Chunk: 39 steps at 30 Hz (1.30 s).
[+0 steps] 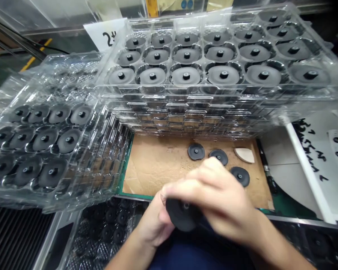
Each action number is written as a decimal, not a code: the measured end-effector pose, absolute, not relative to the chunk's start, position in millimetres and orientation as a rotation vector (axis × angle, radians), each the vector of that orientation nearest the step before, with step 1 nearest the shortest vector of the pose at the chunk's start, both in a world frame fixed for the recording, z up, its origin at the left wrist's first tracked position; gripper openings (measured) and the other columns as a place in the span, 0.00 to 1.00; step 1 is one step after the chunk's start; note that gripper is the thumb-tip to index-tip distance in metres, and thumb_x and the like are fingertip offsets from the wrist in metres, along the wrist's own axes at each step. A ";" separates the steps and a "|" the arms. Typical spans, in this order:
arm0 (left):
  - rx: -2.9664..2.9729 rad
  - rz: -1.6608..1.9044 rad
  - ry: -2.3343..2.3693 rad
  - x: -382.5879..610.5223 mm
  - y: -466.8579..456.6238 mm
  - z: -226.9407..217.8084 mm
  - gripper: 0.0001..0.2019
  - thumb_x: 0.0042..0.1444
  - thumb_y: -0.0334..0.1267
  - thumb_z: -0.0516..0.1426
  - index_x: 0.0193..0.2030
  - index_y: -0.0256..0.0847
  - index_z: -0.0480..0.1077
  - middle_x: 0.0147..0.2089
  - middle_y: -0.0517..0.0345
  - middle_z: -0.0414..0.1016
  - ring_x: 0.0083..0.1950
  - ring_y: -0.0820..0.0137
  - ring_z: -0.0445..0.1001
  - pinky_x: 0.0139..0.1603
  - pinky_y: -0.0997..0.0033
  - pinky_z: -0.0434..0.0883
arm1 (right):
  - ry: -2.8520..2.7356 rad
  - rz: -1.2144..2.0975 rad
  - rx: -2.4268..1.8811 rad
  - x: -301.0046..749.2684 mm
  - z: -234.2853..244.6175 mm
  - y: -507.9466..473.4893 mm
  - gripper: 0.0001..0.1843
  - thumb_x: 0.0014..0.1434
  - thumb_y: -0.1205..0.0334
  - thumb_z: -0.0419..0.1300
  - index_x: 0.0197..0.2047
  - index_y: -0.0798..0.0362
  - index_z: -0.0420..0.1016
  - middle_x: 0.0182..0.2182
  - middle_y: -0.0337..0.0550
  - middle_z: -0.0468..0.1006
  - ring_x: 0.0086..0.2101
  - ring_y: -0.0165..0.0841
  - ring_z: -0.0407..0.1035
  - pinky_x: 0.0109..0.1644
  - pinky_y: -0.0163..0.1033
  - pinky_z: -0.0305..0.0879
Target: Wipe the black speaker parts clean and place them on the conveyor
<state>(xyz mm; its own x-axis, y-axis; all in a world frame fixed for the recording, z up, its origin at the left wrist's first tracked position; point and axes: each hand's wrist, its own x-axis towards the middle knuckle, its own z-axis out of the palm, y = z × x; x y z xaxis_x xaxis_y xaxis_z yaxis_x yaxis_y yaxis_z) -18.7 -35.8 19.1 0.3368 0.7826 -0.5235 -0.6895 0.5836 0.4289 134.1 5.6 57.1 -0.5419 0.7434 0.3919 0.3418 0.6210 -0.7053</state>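
Both hands low at centre of view, close together in front of the body. Left hand (153, 221) sits lower, palm side turned up and inward, fingers curled and partly hidden behind the right hand. Right hand (216, 198) lies above and across it, back of the hand upward, slightly blurred. Its fingers (191, 180) extend leftward, reaching just over the left hand. Both forearms bare, entering from the bottom edge: left forearm (126, 253) from lower left, right forearm (284, 249) from lower right, converging toward the wrists.
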 end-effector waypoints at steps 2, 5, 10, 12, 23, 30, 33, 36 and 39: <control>0.168 0.960 0.690 -19.6 -34.9 21.4 0.26 0.30 0.45 0.71 0.40 0.39 0.77 0.37 0.57 0.79 0.38 0.66 0.77 0.42 0.71 0.71 | -1.969 0.786 -1.109 141.2 40.8 9.1 0.14 0.65 0.66 0.49 0.48 0.49 0.74 0.35 0.40 0.78 0.34 0.31 0.67 0.40 0.38 0.60; 0.192 0.943 0.616 -23.1 -34.3 21.0 0.27 0.34 0.45 0.70 0.45 0.42 0.75 0.44 0.55 0.79 0.41 0.64 0.78 0.44 0.69 0.71 | -1.862 1.003 -1.400 148.6 2.3 5.6 0.13 0.64 0.63 0.52 0.47 0.48 0.76 0.36 0.40 0.79 0.37 0.32 0.70 0.42 0.38 0.66; 0.103 0.990 0.718 -28.2 -37.4 9.5 0.30 0.31 0.48 0.69 0.45 0.43 0.75 0.46 0.54 0.78 0.43 0.64 0.77 0.43 0.71 0.72 | -1.902 1.079 -1.519 144.5 -66.1 -26.8 0.15 0.61 0.65 0.51 0.46 0.52 0.76 0.37 0.45 0.79 0.35 0.34 0.74 0.38 0.38 0.72; 0.031 1.011 0.780 -28.7 -38.4 5.6 0.32 0.32 0.47 0.69 0.48 0.42 0.74 0.48 0.53 0.77 0.48 0.62 0.75 0.47 0.69 0.71 | -1.876 1.004 -1.605 141.9 -82.7 -39.6 0.17 0.62 0.65 0.49 0.49 0.53 0.74 0.39 0.49 0.77 0.36 0.35 0.74 0.37 0.40 0.73; -0.065 1.091 0.868 -25.5 -37.3 2.1 0.44 0.38 0.43 0.68 0.64 0.42 0.58 0.51 0.48 0.77 0.52 0.60 0.73 0.50 0.66 0.72 | -1.907 0.695 -1.682 139.3 -101.2 -46.0 0.17 0.61 0.56 0.55 0.50 0.54 0.74 0.47 0.57 0.69 0.43 0.43 0.70 0.46 0.52 0.70; -0.043 1.116 0.892 -25.2 -39.9 3.0 0.42 0.42 0.43 0.67 0.64 0.42 0.58 0.52 0.47 0.76 0.51 0.60 0.74 0.51 0.65 0.71 | -1.890 0.803 -1.557 143.8 -94.4 -42.9 0.17 0.65 0.58 0.49 0.47 0.53 0.76 0.36 0.48 0.78 0.36 0.35 0.74 0.42 0.41 0.72; -0.036 1.123 0.914 -23.9 -39.3 2.9 0.39 0.45 0.42 0.65 0.64 0.43 0.57 0.52 0.47 0.76 0.52 0.61 0.74 0.53 0.64 0.70 | -1.872 0.865 -1.508 145.1 -91.9 -40.4 0.16 0.64 0.58 0.50 0.43 0.52 0.77 0.34 0.46 0.80 0.35 0.35 0.74 0.41 0.39 0.72; -0.025 1.124 0.910 -21.7 -38.6 2.4 0.36 0.47 0.42 0.64 0.63 0.41 0.59 0.52 0.47 0.76 0.53 0.60 0.73 0.54 0.63 0.69 | -1.804 0.903 -1.523 148.4 -74.5 -26.8 0.15 0.63 0.58 0.51 0.39 0.52 0.79 0.30 0.44 0.80 0.31 0.34 0.74 0.35 0.37 0.71; 0.009 1.118 0.891 -17.9 -38.8 2.0 0.33 0.46 0.42 0.65 0.60 0.41 0.64 0.52 0.48 0.75 0.52 0.60 0.73 0.54 0.63 0.69 | -1.687 0.897 -1.551 146.7 -33.4 -13.7 0.14 0.64 0.58 0.51 0.41 0.52 0.77 0.33 0.44 0.80 0.31 0.33 0.74 0.33 0.36 0.70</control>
<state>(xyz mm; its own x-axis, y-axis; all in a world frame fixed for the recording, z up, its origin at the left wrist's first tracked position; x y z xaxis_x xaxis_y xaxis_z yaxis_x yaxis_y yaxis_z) -17.9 -38.8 2.0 0.1406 0.7775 -0.6129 -0.7705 0.4746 0.4254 146.7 -13.7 -33.4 -0.0713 0.9972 0.0232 0.5386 0.0581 -0.8406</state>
